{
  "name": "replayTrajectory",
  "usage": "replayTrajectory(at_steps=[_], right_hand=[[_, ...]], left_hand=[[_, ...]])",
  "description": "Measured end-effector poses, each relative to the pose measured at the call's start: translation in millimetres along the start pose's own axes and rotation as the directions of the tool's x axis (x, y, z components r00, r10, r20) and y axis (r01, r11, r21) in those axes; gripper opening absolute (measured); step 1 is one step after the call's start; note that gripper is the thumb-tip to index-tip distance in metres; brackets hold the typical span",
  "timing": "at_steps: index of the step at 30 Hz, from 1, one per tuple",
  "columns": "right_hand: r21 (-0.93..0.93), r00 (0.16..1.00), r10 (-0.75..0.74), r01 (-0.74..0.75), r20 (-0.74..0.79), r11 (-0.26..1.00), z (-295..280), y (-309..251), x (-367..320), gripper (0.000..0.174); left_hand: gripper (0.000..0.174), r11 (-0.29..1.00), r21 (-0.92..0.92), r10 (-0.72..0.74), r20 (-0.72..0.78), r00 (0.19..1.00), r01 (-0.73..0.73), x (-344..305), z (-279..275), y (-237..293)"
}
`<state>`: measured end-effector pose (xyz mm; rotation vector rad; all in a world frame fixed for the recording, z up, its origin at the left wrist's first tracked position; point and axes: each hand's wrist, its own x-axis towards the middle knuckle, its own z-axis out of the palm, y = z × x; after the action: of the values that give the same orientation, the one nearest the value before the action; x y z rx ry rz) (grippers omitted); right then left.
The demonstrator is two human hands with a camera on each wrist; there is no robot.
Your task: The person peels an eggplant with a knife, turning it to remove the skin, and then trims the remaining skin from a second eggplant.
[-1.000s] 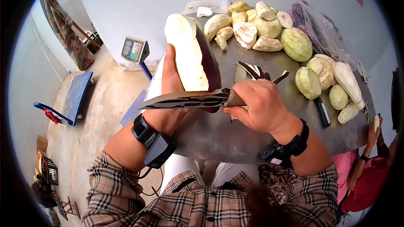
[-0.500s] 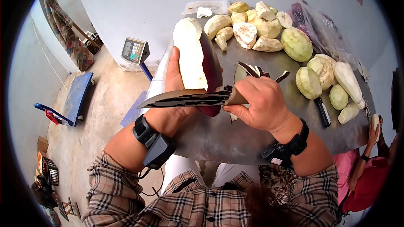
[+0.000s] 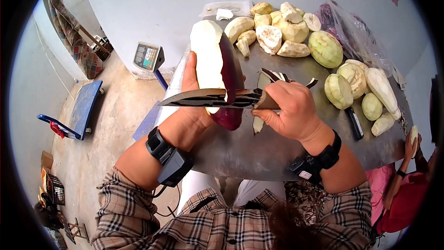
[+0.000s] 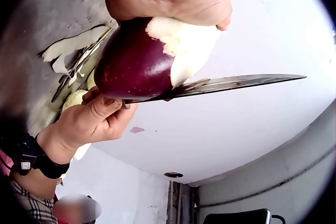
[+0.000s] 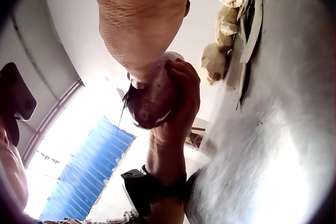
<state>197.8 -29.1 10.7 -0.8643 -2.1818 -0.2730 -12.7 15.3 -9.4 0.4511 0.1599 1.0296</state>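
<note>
My left hand [image 3: 188, 121] grips a large eggplant [image 3: 233, 71] from below and its left side, thumb along the flesh. The eggplant stands tilted upright above the table; its left face is peeled pale, its right side and lower end still dark purple. In my right hand [image 3: 296, 111] is the handle of a long knife [image 3: 196, 98], whose dark-streaked blade lies across the eggplant's lower part, tip to the left. The left wrist view shows the blade against the skin beside the peeled patch [image 4: 191, 50]. Cut peels [image 3: 275, 76] lie on the table behind my right hand.
Several peeled eggplants [image 3: 291, 30] cover the back of the metal table [image 3: 259, 157], with more at right [image 3: 339, 91]. A black-handled object [image 3: 355, 124] lies near them. A plastic bag [image 3: 365, 41] holds purple eggplants. Another person [image 3: 402, 199] sits at right; a scale [image 3: 148, 55] stands left.
The eggplant has shifted slightly right and down. The knife first stayed level across it, then moved up and a little right, baring more of the purple lower end below the blade.
</note>
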Motion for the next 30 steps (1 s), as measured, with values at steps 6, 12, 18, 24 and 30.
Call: replayTrajectory(at_steps=[6,12,18,24,30], right_hand=[[0.017,1.0,0.013,-0.013,0.007,1.0,-2,0,1,0.042],[0.033,1.0,0.022,-0.022,0.014,0.999,0,-11,3,0.04],[0.005,0.998,-0.043,0.044,-0.043,0.999,0,-7,4,0.039],[0.009,0.999,0.03,-0.029,-0.016,1.0,0,-5,1,0.04],[0.029,0.999,0.04,-0.039,-0.035,0.999,0,-3,2,0.039]], left_hand=[[0.073,0.998,0.051,0.028,-0.062,0.998,-0.025,-1,5,-2],[0.07,0.993,0.089,0.072,0.02,0.997,-0.074,3,1,-6],[0.07,0.989,0.116,0.1,-0.053,0.994,-0.093,2,5,-9],[0.071,0.97,0.205,0.151,-0.091,0.984,-0.13,1,5,-10],[0.068,0.971,0.209,0.144,-0.122,0.982,-0.117,0,9,-10]])
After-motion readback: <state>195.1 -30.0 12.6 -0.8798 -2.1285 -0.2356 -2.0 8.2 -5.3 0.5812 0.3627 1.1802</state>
